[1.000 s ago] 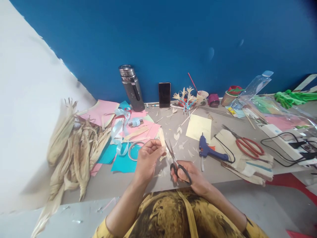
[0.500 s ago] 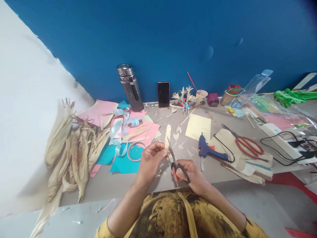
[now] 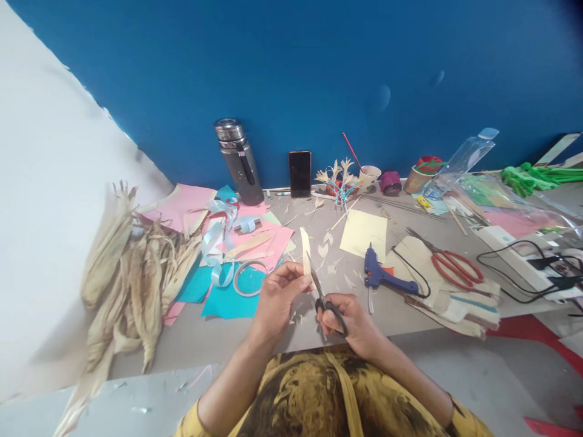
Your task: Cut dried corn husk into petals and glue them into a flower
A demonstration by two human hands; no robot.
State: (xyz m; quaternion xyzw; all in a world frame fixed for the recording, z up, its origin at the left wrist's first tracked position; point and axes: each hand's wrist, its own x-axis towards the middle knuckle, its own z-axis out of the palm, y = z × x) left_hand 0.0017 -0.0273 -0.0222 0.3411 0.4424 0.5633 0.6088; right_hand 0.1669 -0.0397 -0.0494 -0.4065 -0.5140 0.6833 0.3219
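Observation:
A narrow pale husk strip [image 3: 305, 247] stands upright, its lower end pinched between the thumb and fingers of my left hand [image 3: 283, 292]. My right hand [image 3: 348, 315] is closed round the black handles of a pair of scissors [image 3: 320, 292]. The blades point up and to the left, and lie against the right edge of the strip. Small pale cut pieces [image 3: 323, 249] are scattered on the grey table [image 3: 182, 349] beyond and below my hands. A yellow paper square [image 3: 364, 234] lies to the right of the strip.
Dried husks [image 3: 146, 291] are heaped at left, beside coloured papers and a tape roll [image 3: 241, 279]. A flask [image 3: 240, 164], phone [image 3: 300, 174] and cups stand along the wall. At right lie a blue glue gun [image 3: 387, 278], red-handled scissors [image 3: 456, 271] and a power strip [image 3: 514, 258].
The strip's upper part has become narrower and more pointed, with its right edge cut away. Both hands keep nearly the same place and grip.

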